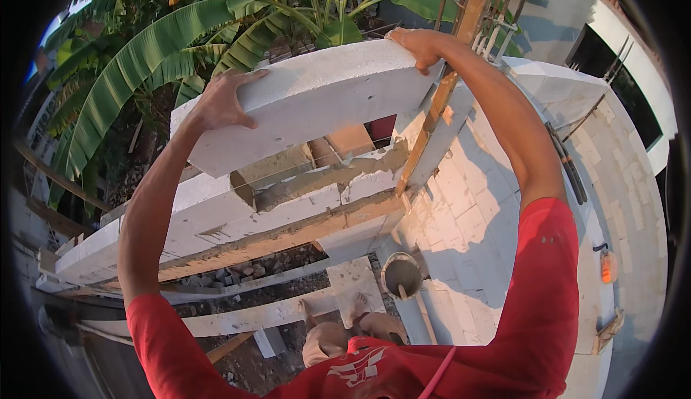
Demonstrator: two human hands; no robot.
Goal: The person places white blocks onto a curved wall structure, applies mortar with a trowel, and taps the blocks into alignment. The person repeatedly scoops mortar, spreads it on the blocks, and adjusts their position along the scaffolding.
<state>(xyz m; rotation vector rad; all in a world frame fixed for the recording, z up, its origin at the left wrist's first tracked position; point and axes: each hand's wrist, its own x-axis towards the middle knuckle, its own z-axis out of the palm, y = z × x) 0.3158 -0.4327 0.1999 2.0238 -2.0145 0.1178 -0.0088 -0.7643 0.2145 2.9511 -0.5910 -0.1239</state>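
Observation:
A long white lightweight concrete block is held up above a partly built block wall. My left hand grips its left part, fingers over the top and thumb on the near face. Around its far right end closes my right hand, beside an upright wooden post. Below the block, a bed of grey mortar lies along the wall's top course, next to the end of a laid block on the left. Thin string lines run across that gap. The block's underside is hidden.
A round bucket with a stick-like handle in it stands below, near my feet on planks. Bare steel rods rise at the back right. Banana leaves fill the far left. An orange tool lies at right.

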